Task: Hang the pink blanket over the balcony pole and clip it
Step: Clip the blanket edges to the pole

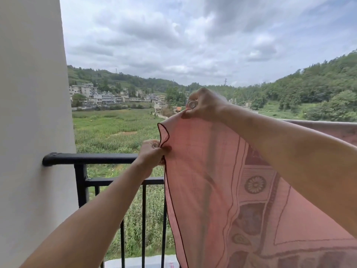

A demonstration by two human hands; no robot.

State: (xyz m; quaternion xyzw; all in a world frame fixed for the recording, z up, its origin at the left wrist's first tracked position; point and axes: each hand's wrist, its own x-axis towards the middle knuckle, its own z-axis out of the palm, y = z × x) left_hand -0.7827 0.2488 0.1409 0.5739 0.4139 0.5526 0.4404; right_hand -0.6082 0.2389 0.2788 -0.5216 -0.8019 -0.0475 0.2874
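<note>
The pink blanket (208,182), thin with a dark hem and a patterned panel, hangs spread in front of me and drapes over the railing toward the right. My left hand (152,155) pinches its left hem right at the black balcony pole (92,158), with a small clear ring-like thing against the fingers. Higher up, my right hand (204,105) grips the blanket's raised top corner above the pole, and a clear ring-like clip (191,104) shows at its fingers. The pole behind the blanket is hidden.
A white wall (32,122) stands at the left, where the pole is fixed. Black vertical railing bars (144,219) run below the pole. Beyond lie green fields, houses and wooded hills under a cloudy sky.
</note>
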